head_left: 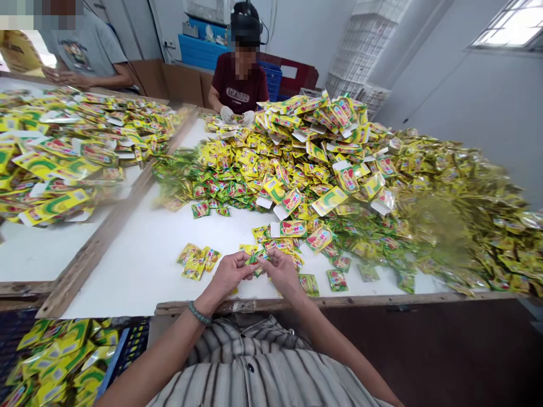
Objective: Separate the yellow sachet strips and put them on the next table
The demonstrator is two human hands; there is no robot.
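Observation:
Just above the near edge of the table, my left hand (231, 275) and my right hand (283, 272) pinch a small green candy packet (257, 257) between fingertips. To the left of my left hand lie a few loose yellow packets (195, 264). Beyond my fingers is a flat yellow carton (289, 229) with a white open flap, resting among more packets. Right of my right hand, a green packet (337, 280) lies on the white tabletop (144, 260).
A tall heap of yellow cartons (314, 124) and packets (458, 164) fills the far and right side. Wooden strips (106, 237) divide the table. Below left stands a crate of filled cartons (59, 356). Across the table, a person in white gloves (228, 115) handles packets; another person (87, 51) stands at left.

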